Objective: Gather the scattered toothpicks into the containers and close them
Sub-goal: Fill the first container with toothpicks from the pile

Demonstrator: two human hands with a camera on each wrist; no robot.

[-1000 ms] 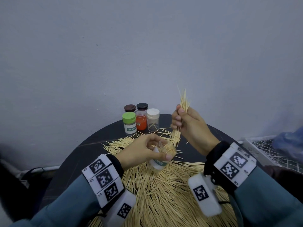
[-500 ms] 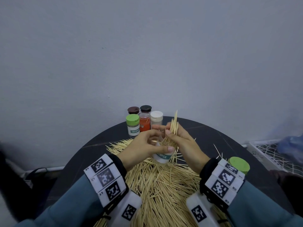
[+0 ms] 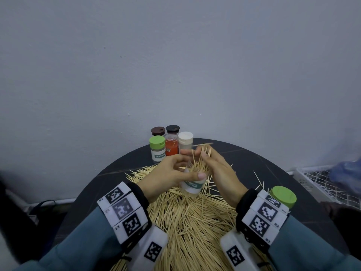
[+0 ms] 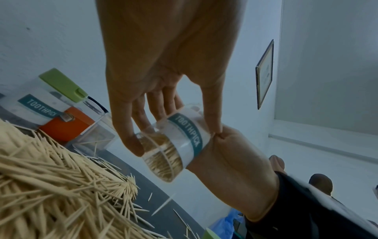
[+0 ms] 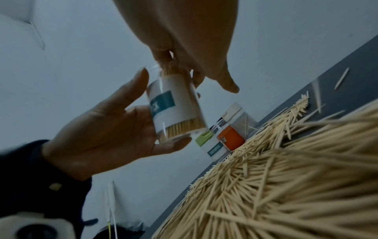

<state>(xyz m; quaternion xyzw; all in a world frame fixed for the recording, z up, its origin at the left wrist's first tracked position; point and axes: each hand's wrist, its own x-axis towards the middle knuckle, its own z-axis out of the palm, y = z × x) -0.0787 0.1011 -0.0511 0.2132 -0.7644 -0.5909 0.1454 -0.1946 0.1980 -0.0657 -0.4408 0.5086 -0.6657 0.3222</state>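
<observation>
The left hand (image 3: 172, 173) is wrapped round a clear toothpick jar (image 3: 192, 185), lifted and tilted above the heap, thumb across its label. The right hand (image 3: 218, 173) pinches a bundle of toothpicks (image 3: 203, 155) and feeds it into the jar's mouth; from the right wrist view the jar looks packed nearly full, though the blur makes that hard to swear to. Plenty left: a big pile (image 3: 191, 222) covers the near half of the round table (image 3: 254, 159), with strays off to the right. Five capped jars (image 3: 157, 149) stand at the far edge. A loose green lid (image 3: 284, 196) sits near the right rim, behind the wrist, where a careless elbow could knock it off.
</observation>
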